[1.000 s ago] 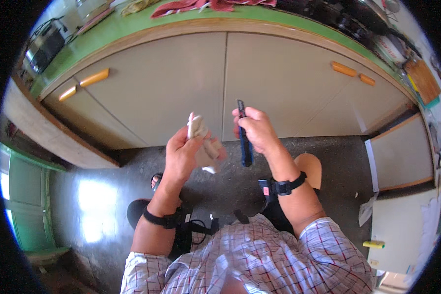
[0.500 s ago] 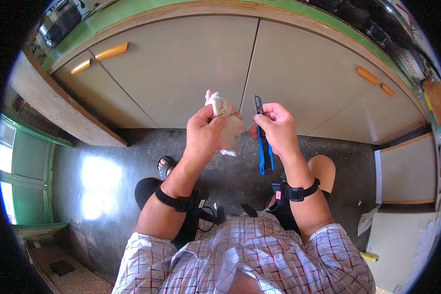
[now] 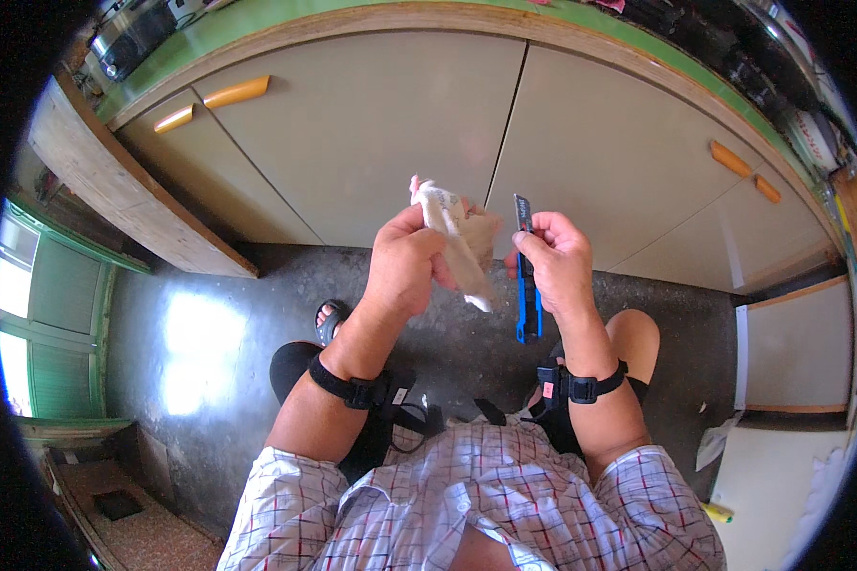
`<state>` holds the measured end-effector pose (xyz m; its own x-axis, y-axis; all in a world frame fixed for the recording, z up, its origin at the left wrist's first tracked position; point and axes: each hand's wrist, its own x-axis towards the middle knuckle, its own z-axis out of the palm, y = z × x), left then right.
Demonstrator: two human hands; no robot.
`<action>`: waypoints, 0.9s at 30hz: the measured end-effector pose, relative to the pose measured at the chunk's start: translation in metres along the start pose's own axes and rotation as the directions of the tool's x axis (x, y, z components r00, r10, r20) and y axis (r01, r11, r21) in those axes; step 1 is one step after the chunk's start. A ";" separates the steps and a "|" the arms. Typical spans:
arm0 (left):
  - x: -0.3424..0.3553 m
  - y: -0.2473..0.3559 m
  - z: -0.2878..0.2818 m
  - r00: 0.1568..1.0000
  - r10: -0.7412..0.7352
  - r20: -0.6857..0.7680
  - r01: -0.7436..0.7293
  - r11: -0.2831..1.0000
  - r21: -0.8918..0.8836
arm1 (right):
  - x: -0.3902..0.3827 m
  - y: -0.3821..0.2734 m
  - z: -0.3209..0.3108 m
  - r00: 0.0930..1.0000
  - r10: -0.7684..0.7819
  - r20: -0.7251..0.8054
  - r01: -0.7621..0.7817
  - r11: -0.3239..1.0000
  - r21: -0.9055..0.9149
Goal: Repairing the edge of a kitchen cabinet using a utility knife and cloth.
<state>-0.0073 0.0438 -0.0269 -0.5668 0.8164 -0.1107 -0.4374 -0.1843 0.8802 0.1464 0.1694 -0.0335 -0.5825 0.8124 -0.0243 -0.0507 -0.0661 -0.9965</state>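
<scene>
Head view: crumpled white sheet (image 3: 462, 249) of thin, soft material and slim blue-and-black utility knife (image 3: 525, 285), one to each hand

Item one, the white sheet: we find it over the floor, in front of the cabinet, gathered into folds, a long flap hanging down and toward the right. Faint marks show on its upper part; whether it is cloth or film we cannot tell.

Left hand (image 3: 407, 259): closed on the sheet, thumb laid along its near side.

Item two, the knife: long and straight, just right of the sheet and apart from it. We note its dark, narrow end pointing toward the cabinet and its blue-edged handle running back toward the body.

Right hand (image 3: 560, 259): wrapped round the knife, thumb resting on its upper part.

Worn items: black buckled straps (image 3: 357, 392) on both forearms; one white checked shirt (image 3: 505, 495); one black open-toed sandal (image 3: 327, 328) on a foot.

Surroundings: flat beige cabinet doors (image 3: 381, 133) with orange-brown wooden handles (image 3: 238, 90); above them, a green countertop (image 3: 205, 48) with a wooden edge, bearing a shiny metal appliance (image 3: 129, 43) at far left; below, a dark grey floor (image 3: 200, 447), brightly lit in one patch.
</scene>
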 end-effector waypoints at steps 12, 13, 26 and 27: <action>-0.005 0.000 0.002 0.993 -0.112 0.032 0.111 0.993 0.036 | 0.011 -0.019 0.042 0.639 -0.723 0.264 0.676 0.363 -0.641; -0.004 -0.001 0.004 0.992 -0.124 0.027 0.124 0.992 0.003 | 0.011 -0.019 0.045 0.606 -0.734 0.305 0.682 0.283 -0.674; -0.004 0.003 -0.006 0.994 -0.087 0.060 0.097 0.977 -0.191 | -0.021 0.001 0.009 0.650 -0.598 0.469 0.717 0.278 -0.639; -0.002 0.004 -0.008 0.995 -0.085 0.060 0.095 0.978 -0.187 | -0.021 0.000 0.008 0.648 -0.601 0.468 0.718 0.279 -0.637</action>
<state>-0.0129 0.0371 -0.0270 -0.4849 0.8603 -0.1572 -0.6119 -0.2053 0.7638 0.1520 0.1471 -0.0324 -0.7265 0.2956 0.6204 0.0845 0.9344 -0.3462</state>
